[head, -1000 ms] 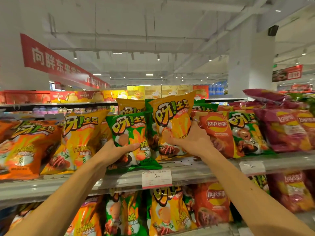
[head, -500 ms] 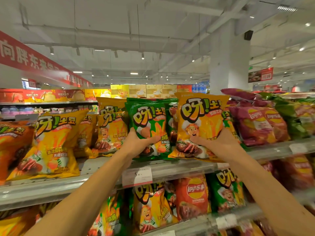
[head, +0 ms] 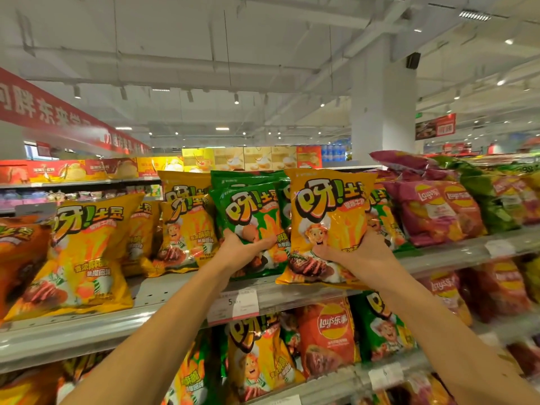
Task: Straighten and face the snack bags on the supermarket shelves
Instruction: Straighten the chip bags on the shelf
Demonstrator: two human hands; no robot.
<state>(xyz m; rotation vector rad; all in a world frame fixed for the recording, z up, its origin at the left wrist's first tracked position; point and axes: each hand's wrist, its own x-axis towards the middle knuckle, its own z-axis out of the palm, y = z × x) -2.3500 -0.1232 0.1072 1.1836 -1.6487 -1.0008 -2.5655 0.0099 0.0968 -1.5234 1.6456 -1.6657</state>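
Observation:
On the upper shelf point(head: 181, 290), my left hand point(head: 242, 252) grips the lower part of a green snack bag point(head: 248, 217) that stands upright and faces me. Right beside it, my right hand point(head: 356, 255) holds a yellow snack bag point(head: 330, 211) by its lower right side, also upright and facing front. The two bags touch edge to edge. Another yellow bag point(head: 187, 229) stands left of the green one, and a big yellow bag point(head: 84, 252) leans further left.
Purple Lay's bags point(head: 432, 211) and green bags point(head: 491, 200) fill the shelf to the right. An orange bag point(head: 17, 258) lies at the far left. The lower shelf holds more yellow, red and green bags. A price tag point(head: 233, 305) hangs on the shelf edge.
Both hands lifted their bags upright and brought them closer together. The view shifted right, so the shelf contents slid left in frame.

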